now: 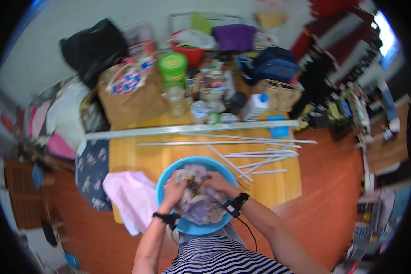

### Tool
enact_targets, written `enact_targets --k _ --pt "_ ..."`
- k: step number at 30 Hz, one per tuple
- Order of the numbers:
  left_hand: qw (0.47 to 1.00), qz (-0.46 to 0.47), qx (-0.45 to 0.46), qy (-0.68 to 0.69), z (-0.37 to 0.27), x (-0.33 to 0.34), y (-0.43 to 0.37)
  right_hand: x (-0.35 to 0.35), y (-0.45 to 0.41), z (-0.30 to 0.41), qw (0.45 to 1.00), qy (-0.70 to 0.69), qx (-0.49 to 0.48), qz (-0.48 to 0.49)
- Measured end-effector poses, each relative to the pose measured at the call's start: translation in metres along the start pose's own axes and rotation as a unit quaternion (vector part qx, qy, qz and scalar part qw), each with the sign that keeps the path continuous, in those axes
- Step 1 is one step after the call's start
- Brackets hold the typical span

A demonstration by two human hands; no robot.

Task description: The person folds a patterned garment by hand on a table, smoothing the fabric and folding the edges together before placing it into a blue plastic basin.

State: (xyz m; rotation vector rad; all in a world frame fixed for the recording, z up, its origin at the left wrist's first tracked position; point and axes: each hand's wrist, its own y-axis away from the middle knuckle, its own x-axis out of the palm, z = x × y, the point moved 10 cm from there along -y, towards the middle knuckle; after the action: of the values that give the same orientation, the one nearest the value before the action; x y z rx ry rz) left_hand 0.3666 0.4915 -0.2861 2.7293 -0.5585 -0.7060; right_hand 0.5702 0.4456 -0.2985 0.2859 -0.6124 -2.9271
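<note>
A light-blue plastic basin (196, 228) sits at the table's front edge, close against my body. Inside it lies a crumpled heap of patterned cloth (201, 209) in pale grey, lilac and darker tones. My left hand (174, 190) grips the heap from the left side, its fingers bent into the folds. From the right, my right hand (220, 183) pinches cloth near the top of the heap. Blur and folds hide some fingertips. Both wrists wear black straps, and a cable hangs from the right one. Left of the basin, a pale pink cloth (130, 195) drapes over the table edge.
Several thin white rods (267, 159) and a long white rail (191, 128) lie across the wooden table (281, 188). Behind stand a paper bag (133, 99), a green-lidded container (173, 66), a white bottle (256, 107) and jars. A flower-patterned stool or seat (93, 174) is at left.
</note>
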Motion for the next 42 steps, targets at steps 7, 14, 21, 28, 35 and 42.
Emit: enact_targets --k 7,14,21,28,35,42 --pt "0.965 0.061 0.161 -0.199 -0.091 -0.023 0.087 0.017 0.095 0.077 0.976 0.194 -0.099 0.006" --pt "0.921 0.102 0.145 -0.347 -0.031 0.004 0.118 0.085 0.116 0.044 0.919 0.342 -0.180 -0.077" --pt "0.880 0.057 0.171 -0.439 0.014 0.028 0.065 0.094 0.063 0.019 0.890 0.437 -0.132 -0.016" --pt "0.923 0.165 0.062 -0.341 -0.002 0.024 0.017 0.056 0.000 -0.002 0.933 0.356 -0.052 0.015" --pt "0.981 -0.059 0.058 -0.174 -0.002 -0.036 0.094 0.006 -0.008 0.007 0.974 0.147 0.052 0.166" --pt "0.964 -0.072 -0.178 0.187 0.092 0.016 0.055 0.049 -0.070 -0.054 0.973 0.011 0.192 0.126"
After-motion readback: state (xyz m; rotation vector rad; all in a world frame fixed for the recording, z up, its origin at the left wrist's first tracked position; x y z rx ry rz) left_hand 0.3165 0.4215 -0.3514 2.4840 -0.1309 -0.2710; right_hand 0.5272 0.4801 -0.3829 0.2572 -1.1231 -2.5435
